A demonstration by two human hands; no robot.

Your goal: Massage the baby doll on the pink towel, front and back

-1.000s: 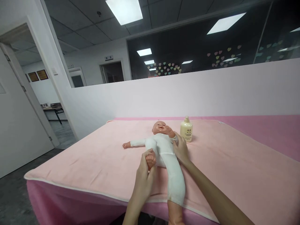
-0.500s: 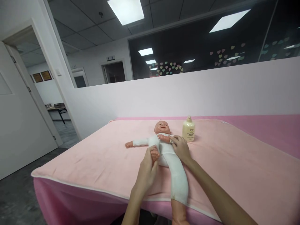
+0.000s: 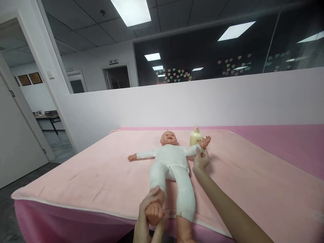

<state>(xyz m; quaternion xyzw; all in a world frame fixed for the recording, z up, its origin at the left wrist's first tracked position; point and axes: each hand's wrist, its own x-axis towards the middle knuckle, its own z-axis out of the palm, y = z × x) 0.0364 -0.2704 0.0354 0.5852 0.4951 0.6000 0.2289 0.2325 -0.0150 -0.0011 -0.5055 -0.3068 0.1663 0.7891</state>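
Observation:
A baby doll in a white cloth suit lies on its back on a pink blanket, head away from me. My left hand is wrapped round the doll's lower leg on the left, just above the foot, near the blanket's front edge. On the right, my right hand grips the doll's arm near the wrist, holding it out to the side. The doll's other arm lies stretched out to the left, and its other leg points straight towards me, both untouched.
A pale yellow pump bottle stands on the blanket right behind the doll's raised hand, partly hidden by it. Behind the table runs a low white wall with dark glass above. A doorway opens at the left.
My left hand has drawn the doll's bent leg down straight towards me. My right hand has swung the doll's arm from across its chest out to the right. The view has shifted slightly.

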